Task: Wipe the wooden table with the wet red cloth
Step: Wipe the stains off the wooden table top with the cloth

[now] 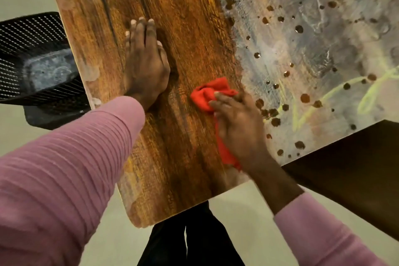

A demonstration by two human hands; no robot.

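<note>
The wooden table (183, 28) fills the middle of the view, its left half clean brown grain. Its right half carries a grey-white chalky film (313, 39) dotted with brown spots and a yellow scribble. The red cloth (207, 95) lies bunched on the wood at the border of the film, pressed down by my right hand (239, 127), whose fingers grip it; a red tail trails under the wrist. My left hand (146, 65) rests flat on the clean wood to the left, fingers together, holding nothing.
A black mesh chair (34, 54) stands left of the table, its seat dusted white. A dark brown surface (356, 179) adjoins the table's near right edge. Pale floor and my dark trouser legs (190, 239) show below the table's rounded near corner.
</note>
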